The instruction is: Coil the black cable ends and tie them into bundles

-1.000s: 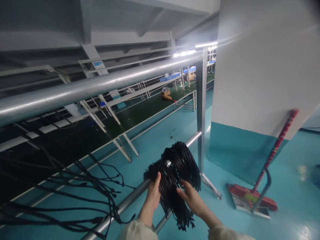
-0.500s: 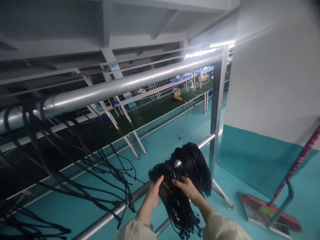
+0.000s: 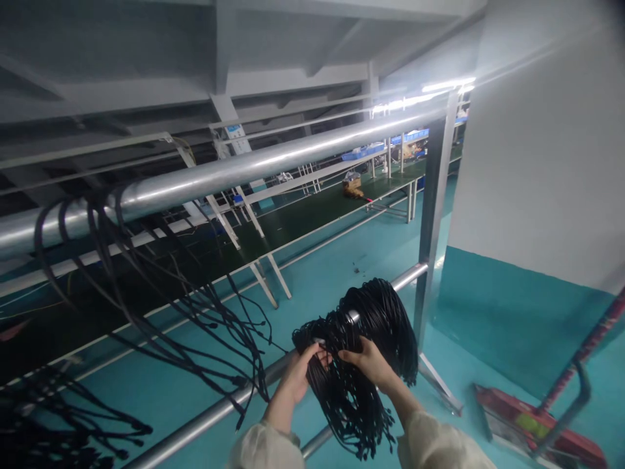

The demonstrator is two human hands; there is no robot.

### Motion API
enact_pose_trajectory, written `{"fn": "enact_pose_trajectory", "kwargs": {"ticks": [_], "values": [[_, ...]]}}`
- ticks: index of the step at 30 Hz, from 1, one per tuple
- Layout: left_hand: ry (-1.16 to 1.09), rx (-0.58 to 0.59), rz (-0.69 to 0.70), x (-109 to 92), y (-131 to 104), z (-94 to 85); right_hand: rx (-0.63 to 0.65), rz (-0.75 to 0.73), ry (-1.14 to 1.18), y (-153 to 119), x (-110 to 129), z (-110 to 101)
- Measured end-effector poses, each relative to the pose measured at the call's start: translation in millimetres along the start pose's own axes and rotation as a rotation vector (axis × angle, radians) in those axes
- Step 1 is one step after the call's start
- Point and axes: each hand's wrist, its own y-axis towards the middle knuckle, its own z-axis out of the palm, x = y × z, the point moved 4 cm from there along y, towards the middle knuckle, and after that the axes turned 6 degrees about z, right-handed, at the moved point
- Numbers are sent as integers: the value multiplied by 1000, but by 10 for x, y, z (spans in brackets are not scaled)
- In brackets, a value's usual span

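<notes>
A thick bundle of black cables point(image 3: 349, 397) hangs over the lower metal rail point(image 3: 219, 417), its connector ends dangling below. My left hand point(image 3: 297, 376) grips the left side of this bundle, with some fingers reaching in among the strands. On the bundle's right side, my right hand point(image 3: 368, 363) has its thumb and fingers closed around cables. Just to the right, a second dense bunch of black cables point(image 3: 390, 326) drapes over the same rail, close to my right hand.
Loose black cables point(image 3: 141, 306) hang from the upper metal rail point(image 3: 244, 163) on the left. An upright post point(image 3: 432, 228) supports the rails. A red broom and dustpan point(image 3: 541, 423) stand at lower right by the wall. Behind runs a long dark green workbench point(image 3: 312, 218).
The view has shifted a little, so the scene sits farther right. My left fingers have worked in among the strands, and a bit of rail shows near them.
</notes>
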Motion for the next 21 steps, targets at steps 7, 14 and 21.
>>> {"fn": "enact_pose_trajectory", "kwargs": {"ticks": [7,14,21], "values": [[15,-21,-89,-53,-44,-116,-26,35,25,55,-23,-61],[-35,-28,-95,-5,3,34,-17,-4,10,45,59,10],[-16,-46,-49,72,75,274,-12,-57,-22,-2,154,60]]}}
